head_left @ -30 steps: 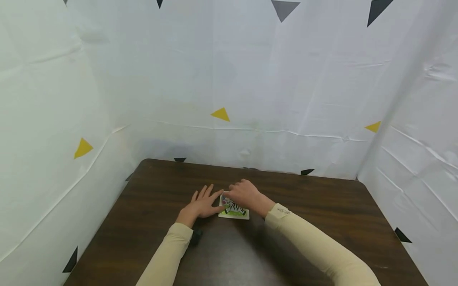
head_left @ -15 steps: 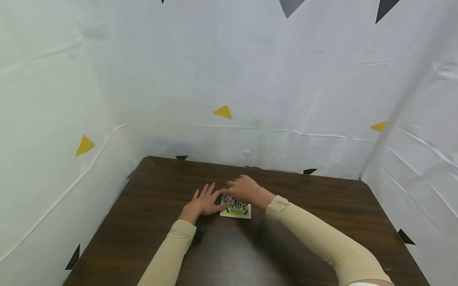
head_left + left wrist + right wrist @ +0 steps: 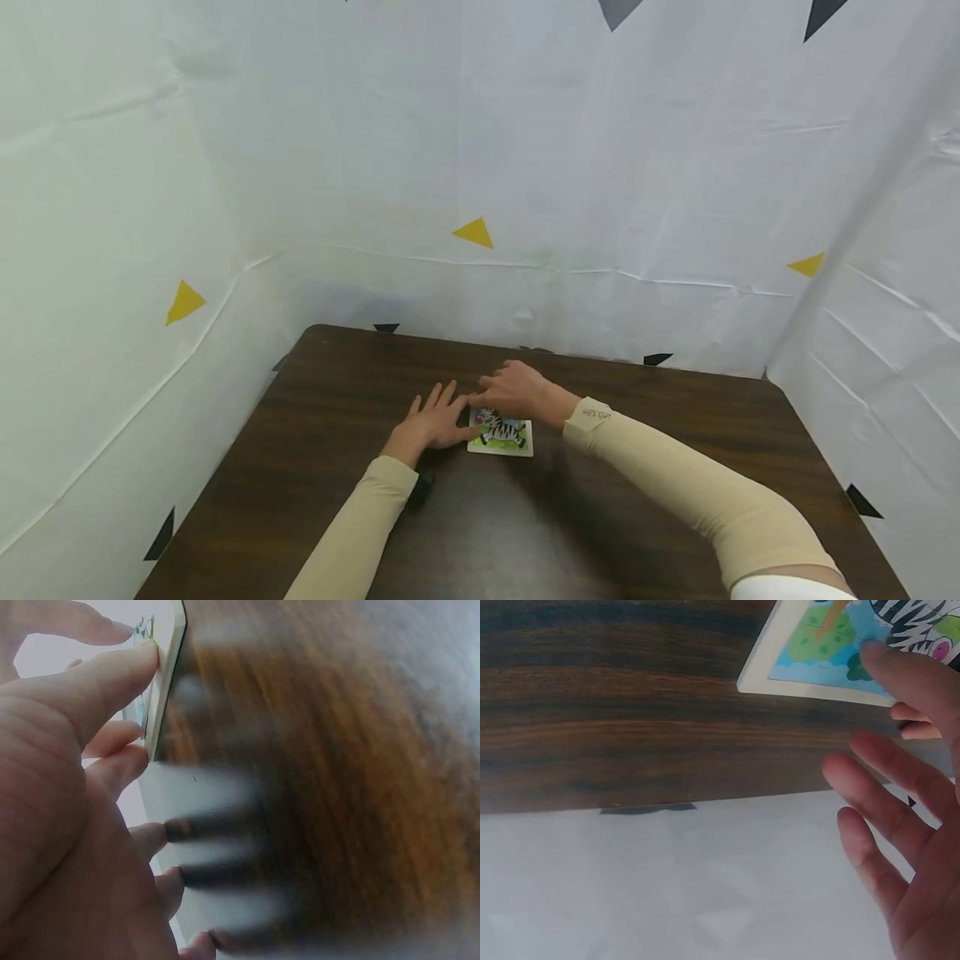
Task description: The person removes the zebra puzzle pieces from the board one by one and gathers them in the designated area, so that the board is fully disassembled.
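Observation:
A small picture puzzle [image 3: 504, 437] with a zebra and a pale frame lies flat on the dark wooden table. My left hand [image 3: 429, 427] spreads its fingers at the puzzle's left side. In the left wrist view its thumb [image 3: 112, 682] touches the puzzle's face near the frame. From the far side my right hand [image 3: 519, 392] reaches over the puzzle. Its thumb [image 3: 911, 671] rests on the picture in the right wrist view, while the other fingers extend loosely. The two index fingers come together at the far left corner, partly hidden.
White sheeting [image 3: 360, 183] with yellow and black triangles encloses the table [image 3: 300, 500] at the back and both sides. A small black object [image 3: 422, 490] shows beneath the left wrist. The table's back edge lies a little beyond the hands.
The head view has shifted slightly, so everything appears a little farther right. Both hands remain at the puzzle, with only slight finger movement.

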A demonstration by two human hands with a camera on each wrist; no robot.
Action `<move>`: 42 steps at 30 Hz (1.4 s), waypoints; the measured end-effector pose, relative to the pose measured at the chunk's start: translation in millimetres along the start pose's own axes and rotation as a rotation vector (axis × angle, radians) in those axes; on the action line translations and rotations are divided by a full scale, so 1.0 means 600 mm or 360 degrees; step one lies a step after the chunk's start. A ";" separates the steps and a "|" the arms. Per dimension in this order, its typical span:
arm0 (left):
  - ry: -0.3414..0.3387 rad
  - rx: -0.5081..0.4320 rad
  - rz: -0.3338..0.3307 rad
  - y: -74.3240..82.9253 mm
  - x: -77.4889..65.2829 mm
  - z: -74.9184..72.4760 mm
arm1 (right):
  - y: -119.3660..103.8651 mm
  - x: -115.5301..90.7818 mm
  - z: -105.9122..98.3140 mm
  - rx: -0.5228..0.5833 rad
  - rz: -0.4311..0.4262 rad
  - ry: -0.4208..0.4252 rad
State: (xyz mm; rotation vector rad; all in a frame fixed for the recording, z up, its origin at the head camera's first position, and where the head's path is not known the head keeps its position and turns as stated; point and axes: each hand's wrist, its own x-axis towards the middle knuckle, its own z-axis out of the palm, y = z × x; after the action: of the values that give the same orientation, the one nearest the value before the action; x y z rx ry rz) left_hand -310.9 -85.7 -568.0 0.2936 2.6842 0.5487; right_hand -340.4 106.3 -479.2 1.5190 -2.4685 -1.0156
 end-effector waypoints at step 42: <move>0.0375 0.0090 -0.0141 0.057 -0.036 -0.021 | -0.007 -0.016 0.025 0.0116 0.0004 0.0358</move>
State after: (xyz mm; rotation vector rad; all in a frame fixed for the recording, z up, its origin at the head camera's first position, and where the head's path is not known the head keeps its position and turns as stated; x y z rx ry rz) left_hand -292.5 -64.9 -536.2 0.1314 2.9275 0.5094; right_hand -338.2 120.3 -491.0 1.5545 -2.3730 -0.7168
